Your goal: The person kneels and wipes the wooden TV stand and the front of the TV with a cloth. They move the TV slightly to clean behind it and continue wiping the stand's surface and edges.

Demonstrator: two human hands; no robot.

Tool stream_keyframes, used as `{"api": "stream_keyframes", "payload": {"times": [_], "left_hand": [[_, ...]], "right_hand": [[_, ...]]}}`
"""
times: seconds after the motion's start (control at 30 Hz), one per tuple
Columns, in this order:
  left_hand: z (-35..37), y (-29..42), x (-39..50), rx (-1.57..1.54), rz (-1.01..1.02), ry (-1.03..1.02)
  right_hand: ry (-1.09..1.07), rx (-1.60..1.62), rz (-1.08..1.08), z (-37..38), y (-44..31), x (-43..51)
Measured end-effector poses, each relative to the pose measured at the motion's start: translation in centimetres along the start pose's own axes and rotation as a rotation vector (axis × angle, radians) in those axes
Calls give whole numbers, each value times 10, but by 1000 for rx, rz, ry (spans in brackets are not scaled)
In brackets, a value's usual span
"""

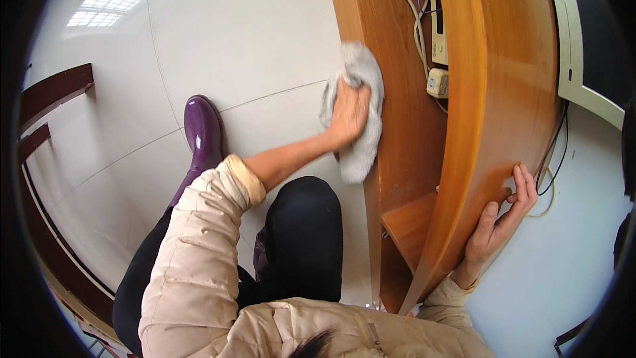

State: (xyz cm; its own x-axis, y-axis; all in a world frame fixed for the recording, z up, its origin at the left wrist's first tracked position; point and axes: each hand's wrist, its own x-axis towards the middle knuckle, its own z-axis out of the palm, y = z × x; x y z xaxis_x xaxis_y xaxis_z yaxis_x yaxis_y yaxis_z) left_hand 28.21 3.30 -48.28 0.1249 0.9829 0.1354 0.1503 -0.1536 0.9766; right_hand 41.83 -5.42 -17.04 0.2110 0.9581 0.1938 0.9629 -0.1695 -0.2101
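Observation:
My left hand (350, 112) grips a bunched grey-white cloth (362, 154) and presses it against the front edge of a wooden TV cabinet (407, 144). The cloth overhangs the lower shelf board's edge, and the hand looks slightly blurred. On the polished cabinet top, my right hand (497, 228) rests with thumb and fingers apart, near the back edge, holding nothing.
Inside the open shelf lie a set-top box (439, 25), a white plug adapter (437, 83) and cables (417, 15). A television (571, 59) stands on top. Dark cables (559, 154) hang behind. Dark wooden furniture legs (59, 89) stand at left on the tiled floor (248, 35).

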Motion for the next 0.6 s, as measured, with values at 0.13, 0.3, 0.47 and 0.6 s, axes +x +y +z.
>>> {"api": "stream_keyframes", "payload": {"times": [0.13,0.3,0.47,0.6], "left_hand": [[0,-48,98,-119,-479,224],[10,-47,4,264,56,20],[1,-42,-110,-129,-356,-669],[1,-32,-149,-156,-344,-1278]], "right_hand": [[-3,12,10,0,0,-1],[-1,-5,0,0,0,-2],[3,-6,-12,0,-1,0],[0,2,-16,0,-1,0]]}}
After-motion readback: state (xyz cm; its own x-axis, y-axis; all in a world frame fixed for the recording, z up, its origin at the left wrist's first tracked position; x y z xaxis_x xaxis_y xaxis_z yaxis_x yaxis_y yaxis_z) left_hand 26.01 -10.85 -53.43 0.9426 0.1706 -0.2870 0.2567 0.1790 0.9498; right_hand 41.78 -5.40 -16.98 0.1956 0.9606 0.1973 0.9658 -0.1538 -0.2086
